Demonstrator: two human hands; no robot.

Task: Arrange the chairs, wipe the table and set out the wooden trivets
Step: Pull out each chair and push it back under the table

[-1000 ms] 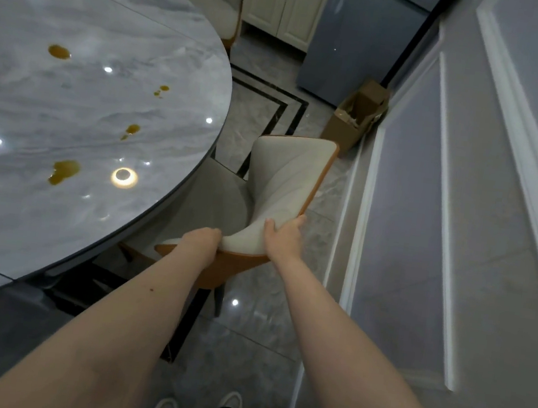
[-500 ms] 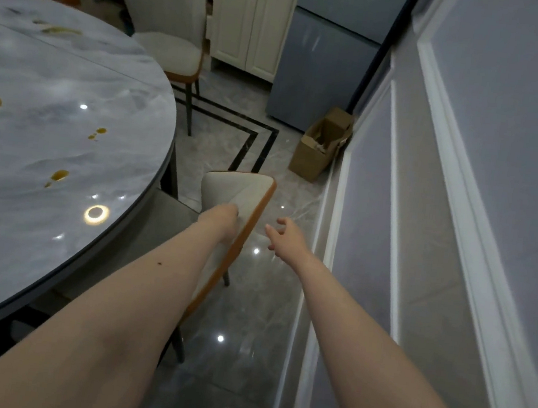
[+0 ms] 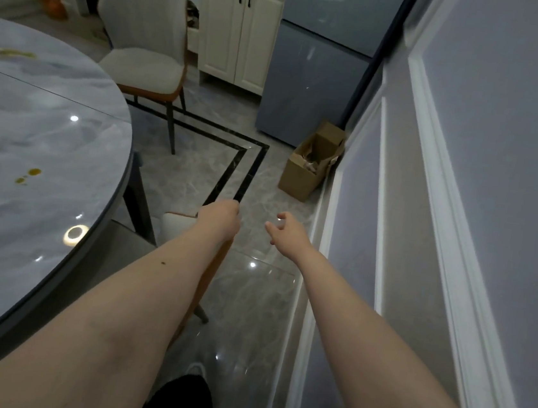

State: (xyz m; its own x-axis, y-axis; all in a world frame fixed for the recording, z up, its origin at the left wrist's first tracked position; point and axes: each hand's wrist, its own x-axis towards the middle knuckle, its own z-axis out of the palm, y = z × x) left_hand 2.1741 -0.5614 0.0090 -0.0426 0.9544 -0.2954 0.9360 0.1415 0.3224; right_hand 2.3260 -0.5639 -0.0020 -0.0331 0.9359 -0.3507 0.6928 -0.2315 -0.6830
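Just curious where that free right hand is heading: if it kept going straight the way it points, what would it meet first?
Probably nothing close by. The right hand, open and empty, points forward over bare floor tiles; the first thing along that line looks like the cardboard box by the wall, though depth is hard to judge.

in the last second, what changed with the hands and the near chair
The right hand let go of the near chair and now hangs open beside it. The left hand stays on the backrest, and the chair stands upright, pushed under the table. The spills remain.
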